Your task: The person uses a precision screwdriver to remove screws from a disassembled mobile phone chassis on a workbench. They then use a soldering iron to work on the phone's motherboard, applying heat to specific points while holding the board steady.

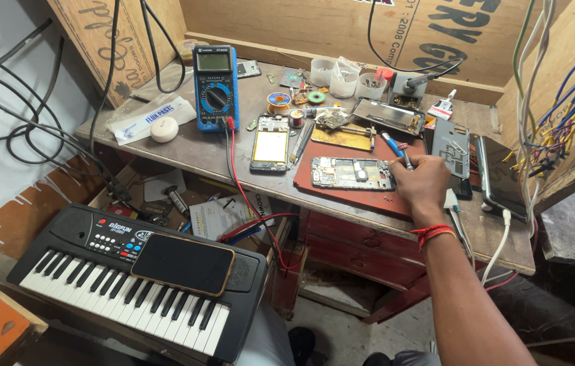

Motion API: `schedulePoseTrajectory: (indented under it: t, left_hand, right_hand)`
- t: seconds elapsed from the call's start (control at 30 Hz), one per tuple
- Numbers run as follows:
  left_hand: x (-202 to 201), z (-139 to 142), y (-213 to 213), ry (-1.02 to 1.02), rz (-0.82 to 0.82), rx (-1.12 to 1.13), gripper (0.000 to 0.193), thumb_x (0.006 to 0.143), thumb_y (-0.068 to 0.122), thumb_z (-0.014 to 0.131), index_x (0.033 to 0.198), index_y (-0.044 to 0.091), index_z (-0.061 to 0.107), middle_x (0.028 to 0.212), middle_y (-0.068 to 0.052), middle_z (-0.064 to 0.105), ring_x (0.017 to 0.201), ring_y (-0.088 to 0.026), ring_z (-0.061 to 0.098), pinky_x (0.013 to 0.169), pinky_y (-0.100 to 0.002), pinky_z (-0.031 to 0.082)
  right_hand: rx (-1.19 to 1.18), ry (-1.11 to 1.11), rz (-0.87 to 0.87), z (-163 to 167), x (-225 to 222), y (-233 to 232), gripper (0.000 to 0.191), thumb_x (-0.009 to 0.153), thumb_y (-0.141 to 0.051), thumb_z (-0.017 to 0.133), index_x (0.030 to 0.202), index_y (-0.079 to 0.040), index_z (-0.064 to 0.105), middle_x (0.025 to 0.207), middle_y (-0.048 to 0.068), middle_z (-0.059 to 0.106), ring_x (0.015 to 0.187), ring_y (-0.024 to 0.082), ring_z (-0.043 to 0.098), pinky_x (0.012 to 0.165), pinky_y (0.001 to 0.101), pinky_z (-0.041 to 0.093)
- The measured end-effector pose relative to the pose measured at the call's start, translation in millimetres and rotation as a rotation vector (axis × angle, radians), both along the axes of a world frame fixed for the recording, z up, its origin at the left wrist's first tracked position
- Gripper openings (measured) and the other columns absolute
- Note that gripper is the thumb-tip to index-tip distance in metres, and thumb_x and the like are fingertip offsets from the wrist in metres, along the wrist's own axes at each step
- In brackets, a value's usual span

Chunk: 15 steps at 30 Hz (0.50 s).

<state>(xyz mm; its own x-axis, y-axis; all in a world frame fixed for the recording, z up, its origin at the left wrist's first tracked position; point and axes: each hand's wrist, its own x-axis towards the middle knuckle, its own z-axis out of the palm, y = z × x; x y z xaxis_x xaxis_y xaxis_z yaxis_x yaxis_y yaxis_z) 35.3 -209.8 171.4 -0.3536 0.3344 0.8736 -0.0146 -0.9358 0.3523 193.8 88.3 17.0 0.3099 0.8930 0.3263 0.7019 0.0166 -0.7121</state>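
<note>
Because it is thin and made of hard metal and plastic, the small screwdriver [393, 147] looks light and stiff, and it could slip or roll if held loosely; I think the best place to hold it is the blue handle, not the thin tip. It has a blue handle with a bit of pink near it, and it sits right of the middle of the frame; its lower end is in the right hand [424, 181], whose fingers are curled tight around it. Just left of that hand lies the opened phone [353, 173] on a dark red mat [314, 159]; its little parts show, so it looks easy to break; it should be touched gently at the edges. The left hand is not in the picture. Higher up and to the left stands a blue meter [215, 87]; at the lower left a black toy keyboard [138, 278] has a dark phone [182, 263] lying on it.
</note>
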Motion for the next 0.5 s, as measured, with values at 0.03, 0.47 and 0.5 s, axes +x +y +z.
schedulePoseTrajectory:
  t: [0.03, 0.47, 0.5]
  left_hand:
    - [0, -1, 2, 0.002, 0.0, -0.001, 0.008, 0.098, 0.009, 0.063, 0.104, 0.009, 0.066, 0.099, -0.006, 0.069, 0.094, -0.022, 0.07, 0.088, -0.035, 0.054]
    - [-5, -2, 30, 0.019, -0.024, -0.031, 0.011, 0.096, 0.006, 0.061, 0.103, 0.007, 0.069, 0.096, -0.006, 0.07, 0.093, -0.022, 0.071, 0.087, -0.035, 0.055]
    - [-4, -1, 27, 0.022, -0.025, -0.04, 0.011, 0.096, 0.006, 0.06, 0.103, 0.007, 0.069, 0.096, -0.007, 0.07, 0.093, -0.022, 0.071, 0.087, -0.035, 0.055]
  right_hand:
    - [0.018, 0.008, 0.009, 0, 1, -1, 0.02, 0.081, -0.028, 0.083, 0.093, -0.012, 0.084, 0.074, 0.012, 0.076, 0.067, 0.018, 0.073, 0.067, 0.0347, 0.057]
    - [-0.001, 0.005, 0.024, 1, -1, -4, 0.016, 0.081, -0.024, 0.083, 0.094, -0.013, 0.084, 0.075, 0.01, 0.077, 0.065, 0.018, 0.073, 0.065, 0.034, 0.057]
    - [0.001, 0.002, 0.019, 1, -2, -4, 0.017, 0.081, -0.024, 0.083, 0.093, -0.014, 0.084, 0.075, 0.01, 0.077, 0.065, 0.019, 0.073, 0.065, 0.0339, 0.057]
